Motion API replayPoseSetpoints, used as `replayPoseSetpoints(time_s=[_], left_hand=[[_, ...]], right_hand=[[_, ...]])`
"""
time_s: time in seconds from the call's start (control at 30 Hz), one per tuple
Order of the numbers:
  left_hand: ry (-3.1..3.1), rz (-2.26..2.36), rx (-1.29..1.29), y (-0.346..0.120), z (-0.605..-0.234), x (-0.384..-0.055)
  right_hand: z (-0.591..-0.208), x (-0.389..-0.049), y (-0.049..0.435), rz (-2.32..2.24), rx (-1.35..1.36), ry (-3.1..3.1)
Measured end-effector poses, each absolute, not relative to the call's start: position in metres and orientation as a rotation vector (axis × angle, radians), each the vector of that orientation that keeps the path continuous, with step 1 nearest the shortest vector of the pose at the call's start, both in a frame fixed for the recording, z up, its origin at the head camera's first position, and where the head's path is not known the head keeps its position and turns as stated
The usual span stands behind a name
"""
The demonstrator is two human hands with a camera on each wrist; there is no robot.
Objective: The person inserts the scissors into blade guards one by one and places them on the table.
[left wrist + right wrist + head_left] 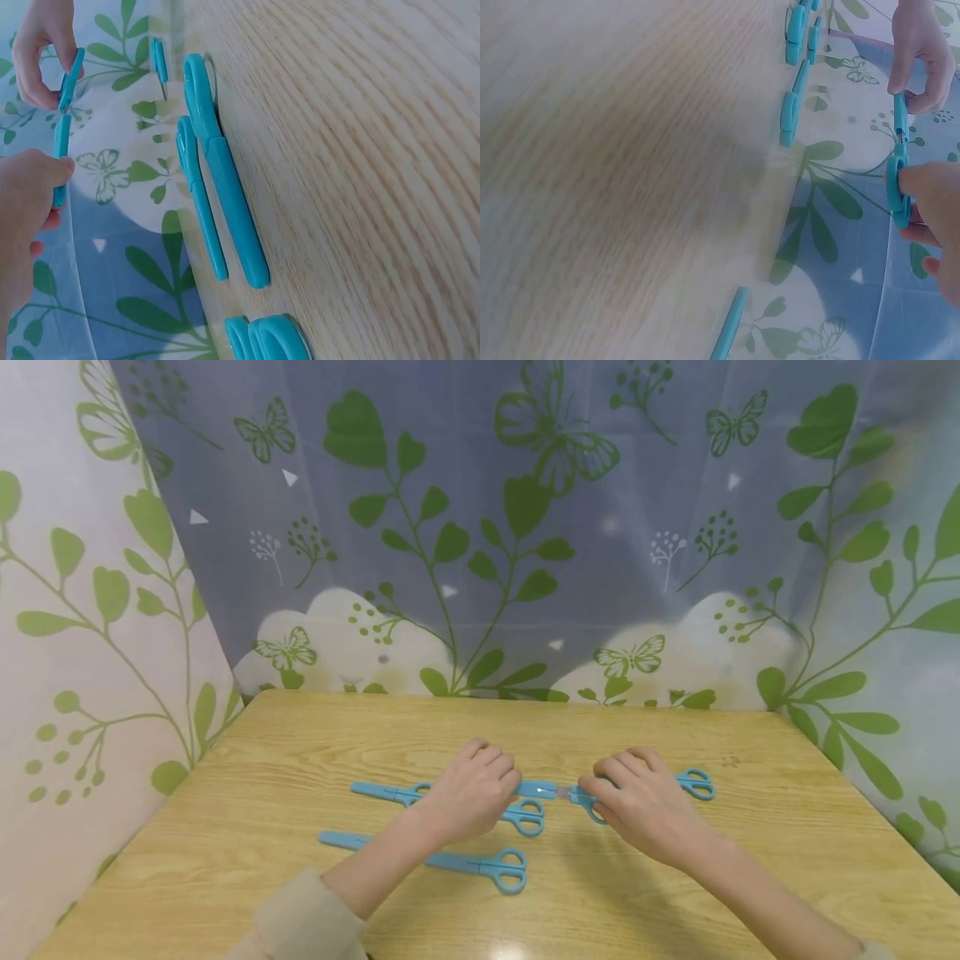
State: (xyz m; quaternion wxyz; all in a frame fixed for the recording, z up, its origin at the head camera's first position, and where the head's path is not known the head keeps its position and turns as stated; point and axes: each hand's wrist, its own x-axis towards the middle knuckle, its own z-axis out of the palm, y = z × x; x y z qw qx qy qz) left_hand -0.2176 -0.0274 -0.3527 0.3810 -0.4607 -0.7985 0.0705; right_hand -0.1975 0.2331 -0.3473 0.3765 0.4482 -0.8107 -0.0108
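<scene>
My left hand (474, 789) grips a blue blade cover (538, 789) above the table. Facing it, my right hand (645, 806) holds a pair of blue scissors (588, 800) by the handles. A short length of metal blade shows between cover and handles, the rest lying inside the cover. In the left wrist view the cover (61, 161) and scissors (73, 79) line up end to end. The right wrist view shows fingers through or around the scissors' handle loops (894, 184).
More blue scissors in covers lie on the wooden table (300, 743): one pair at the front (472, 863), others partly behind my left arm, such as the cover at the left (371, 790). Handles (699, 783) show right of my right hand. Leaf-patterned cloth (480, 527) hangs behind.
</scene>
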Motion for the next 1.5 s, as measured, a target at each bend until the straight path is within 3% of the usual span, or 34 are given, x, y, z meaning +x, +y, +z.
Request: replayPoseSetpoints(time_s=[1.5], left_hand=[[-1.977,0.245,-1.174,-0.0252,-0.3516,-0.216]], right_hand=[[-0.3522,-0.196,0.2291,-0.03,1.122,-2.062]])
